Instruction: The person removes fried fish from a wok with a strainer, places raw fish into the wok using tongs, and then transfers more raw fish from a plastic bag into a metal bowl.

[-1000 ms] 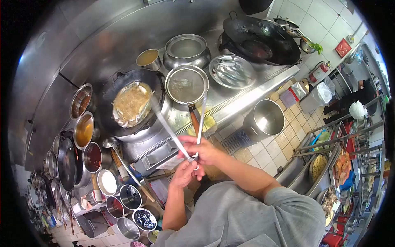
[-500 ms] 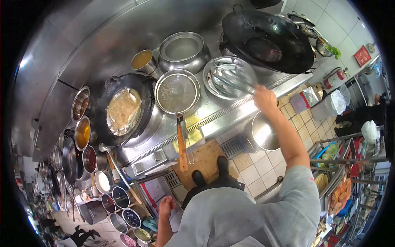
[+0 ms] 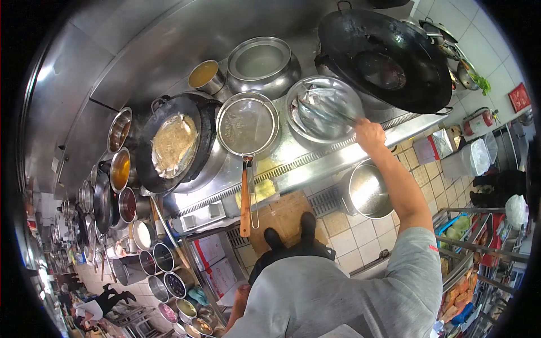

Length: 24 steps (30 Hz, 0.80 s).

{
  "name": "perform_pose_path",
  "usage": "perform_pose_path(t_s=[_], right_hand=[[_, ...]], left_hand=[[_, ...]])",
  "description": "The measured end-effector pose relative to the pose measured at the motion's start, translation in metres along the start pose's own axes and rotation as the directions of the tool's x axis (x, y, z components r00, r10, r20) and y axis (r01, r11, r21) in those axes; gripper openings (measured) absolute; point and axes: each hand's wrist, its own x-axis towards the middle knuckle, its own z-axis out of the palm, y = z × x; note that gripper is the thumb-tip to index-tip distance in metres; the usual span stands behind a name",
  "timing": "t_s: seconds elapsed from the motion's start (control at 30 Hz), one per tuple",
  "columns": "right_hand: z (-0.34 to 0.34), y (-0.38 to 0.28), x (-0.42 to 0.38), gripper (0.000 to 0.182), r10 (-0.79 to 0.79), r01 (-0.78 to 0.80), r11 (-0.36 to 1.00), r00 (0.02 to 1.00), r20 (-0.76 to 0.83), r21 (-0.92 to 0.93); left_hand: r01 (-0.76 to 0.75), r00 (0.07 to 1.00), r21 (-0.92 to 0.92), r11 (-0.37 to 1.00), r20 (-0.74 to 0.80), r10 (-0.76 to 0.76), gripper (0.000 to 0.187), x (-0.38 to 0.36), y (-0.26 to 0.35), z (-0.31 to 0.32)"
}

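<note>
My right hand is closed on the tail of a silvery fish at the rim of a round metal bowl. More fish lie in that bowl. My left hand hangs low beside my body, partly hidden, its fingers hard to make out. To the left, a dark wok holds browned fish in bubbling oil. Between wok and bowl, a round mesh strainer with a wooden handle rests on the counter.
A large black wok is tilted at the back right, and a lidless steel pot stands behind the strainer. A tall pot is on the floor. Sauce containers line the left. People are visible at the far left and right.
The camera view has shifted. My left hand has drawn back against my body. My right hand stays at the bowl's right edge with the fish tail.
</note>
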Motion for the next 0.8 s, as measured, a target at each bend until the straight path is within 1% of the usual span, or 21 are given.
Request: perform_pose_path(t_s=[0.03,0.1,0.2,0.23,0.27,0.3,0.33,0.37,0.43,0.47,0.57,0.6,0.67,0.73,0.77,0.8], right_hand=[[-0.005,0.002,-0.004,0.029,0.022,-0.022,1.000,0.999,-0.033,0.010],[-0.019,0.007,-0.012,0.029,0.050,-0.048,0.998,0.996,-0.068,0.038],[-0.054,0.018,-0.025,0.030,0.049,-0.039,0.995,0.993,-0.108,0.097],[-0.068,0.016,-0.029,0.030,0.029,-0.010,0.992,0.989,-0.144,0.129],[-0.084,0.011,-0.031,0.033,0.027,0.001,0.981,0.989,-0.143,0.193],[-0.100,0.003,-0.032,0.035,0.017,0.020,0.966,0.990,-0.142,0.257],[-0.113,-0.007,-0.032,0.037,-0.002,0.039,0.970,0.988,-0.153,0.239],[-0.126,-0.017,-0.029,0.040,-0.007,0.042,0.975,0.987,-0.158,0.220],[-0.163,-0.046,-0.024,0.039,-0.051,0.091,0.945,0.990,-0.135,0.314],[-0.176,-0.061,-0.025,0.039,-0.058,0.096,0.929,0.992,-0.116,0.358],[-0.202,-0.113,-0.009,0.038,-0.142,0.222,0.839,0.971,-0.195,0.497],[-0.215,-0.136,-0.003,0.039,-0.167,0.239,0.823,0.969,-0.183,0.515],[-0.237,-0.188,0.007,0.038,-0.224,0.318,0.776,0.946,-0.233,0.545],[-0.248,-0.240,0.028,0.034,-0.292,0.347,0.723,0.937,-0.191,0.598],[-0.250,-0.267,0.044,0.034,-0.347,0.369,0.741,0.926,-0.151,0.561],[-0.249,-0.293,0.060,0.034,-0.399,0.392,0.757,0.911,-0.106,0.523]], left_hand=[[0.028,1.000,-0.023,0.999,0.000,-0.028,0.035,0.006,0.001,0.002],[0.176,0.984,-0.128,0.976,0.046,-0.171,0.034,0.023,0.006,-0.001],[0.195,0.980,-0.316,0.929,0.024,-0.198,0.032,0.031,0.023,-0.010],[0.194,0.980,-0.284,0.939,0.012,-0.199,0.031,0.034,0.030,-0.013],[0.199,0.978,-0.264,0.944,-0.010,-0.209,0.031,0.036,0.031,-0.015],[0.212,0.976,-0.314,0.925,0.020,-0.217,0.030,0.041,0.024,-0.016],[0.220,0.975,-0.360,0.906,0.054,-0.215,0.029,0.045,0.017,-0.017],[0.230,0.972,-0.364,0.902,0.044,-0.230,0.029,0.043,0.015,-0.018],[0.239,0.970,-0.348,0.907,0.053,-0.236,0.028,0.045,0.017,-0.026],[0.253,0.968,-0.332,0.909,0.083,-0.239,0.028,0.044,0.020,-0.031],[0.251,0.961,-0.488,0.836,0.023,-0.275,0.029,0.045,-0.009,-0.021],[0.241,0.967,-0.437,0.867,0.031,-0.254,0.029,0.049,-0.028,-0.015],[0.214,0.977,-0.331,0.919,0.051,-0.209,0.030,0.057,-0.067,-0.009],[0.220,0.975,-0.321,0.921,0.074,-0.207,0.031,0.050,-0.079,-0.018],[0.223,0.975,-0.314,0.923,0.087,-0.206,0.032,0.044,-0.087,-0.021],[0.322,0.945,-0.356,0.877,0.069,-0.319,0.033,0.036,-0.091,-0.025]])
